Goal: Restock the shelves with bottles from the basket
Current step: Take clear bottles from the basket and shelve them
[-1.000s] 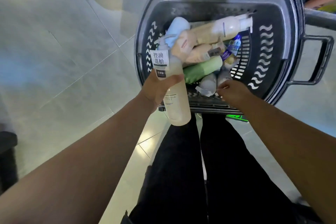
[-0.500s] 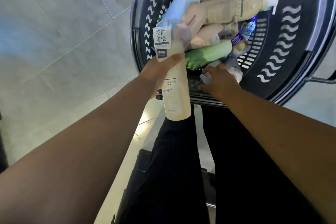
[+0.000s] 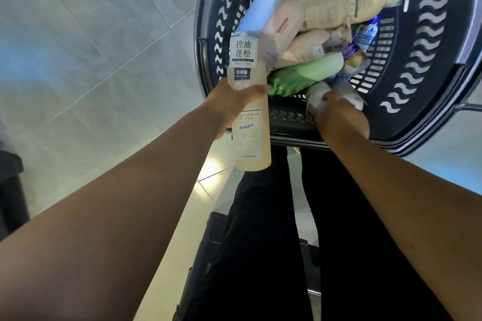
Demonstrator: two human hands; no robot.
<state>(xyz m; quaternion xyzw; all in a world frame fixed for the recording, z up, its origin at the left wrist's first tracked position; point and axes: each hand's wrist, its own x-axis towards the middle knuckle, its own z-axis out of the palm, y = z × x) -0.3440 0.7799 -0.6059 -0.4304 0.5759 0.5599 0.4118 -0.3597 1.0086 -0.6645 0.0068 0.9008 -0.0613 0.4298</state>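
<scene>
Grey floor tiles [image 3: 91,60] are filling the upper left of the frame, and the dark slotted basket [image 3: 456,21] is occupying the upper right; no shelf is showing. I am reading the step in hand as the pick from the basket. The left hand [image 3: 232,104] is gripping a clear shampoo bottle [image 3: 251,135] about its middle, fingers and thumb wrapping round it, and is holding it upright near frame centre, in front of the basket's near left rim and clear of the load. The right hand [image 3: 341,122] is reaching over the near rim, with its thumb resting on a small whitish bottle [image 3: 317,94] at the foot of the pile. Its fingers are lying behind the back of the hand, so I cannot tell whether they are closing round it. The basket is carrying a loose heap of bottles lying on their sides: a light blue bottle [image 3: 266,2] against the left wall, pink bottles [image 3: 284,23] beside it, a cream pump bottle [image 3: 344,2] across the top, a green bottle [image 3: 305,77] just above the right hand, and a blue-printed packet [image 3: 365,36] further right. For the next move I am judging that the whitish bottle needs a firm hold and a lift clear of the green one beside it, then a turn towards the shelves with both bottles.
</scene>
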